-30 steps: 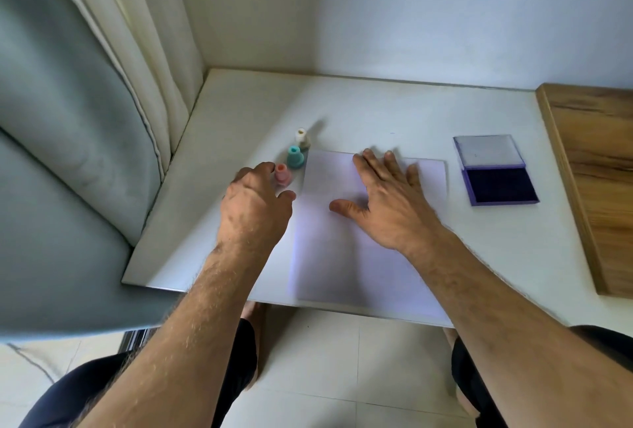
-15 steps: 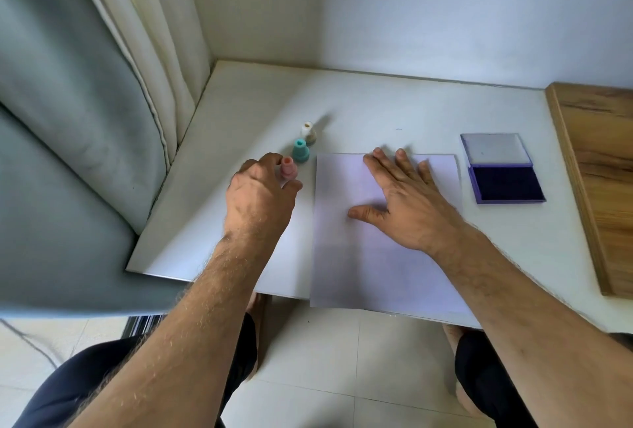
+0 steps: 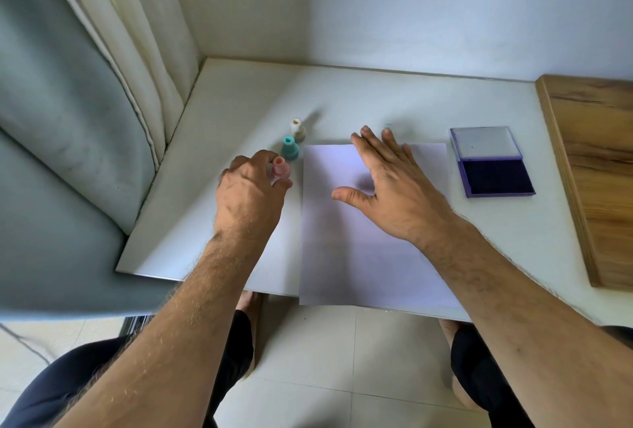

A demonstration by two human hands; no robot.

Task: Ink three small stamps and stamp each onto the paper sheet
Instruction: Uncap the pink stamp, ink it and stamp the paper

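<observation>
Left hand (image 3: 248, 196) pinches the pink stamp (image 3: 281, 167) between thumb and forefinger; stamp is upright, looks at or barely off the worktop (image 3: 239, 99), just beside the left edge of the paper sheet (image 3: 346, 242). Can't tell if it's lifted. Right hand (image 3: 394, 194) has fingers straight and spread over the upper part of the sheet, grasping nothing, probably steadying it. Teal stamp (image 3: 290, 148) and cream stamp (image 3: 297, 129) stand untouched in a row behind the pink one, toward the worktop's back-left corner. Ink pad (image 3: 493, 181) lies open, lid flipped back, near the worktop's right edge, well apart from the stamps, next to a wooden board (image 3: 599, 171). Sheet overhangs the front edge. No marks visible on the paper, so progress looks like zero of three: first stamp only just grasped, not inked. All inking and stamping still left.
</observation>
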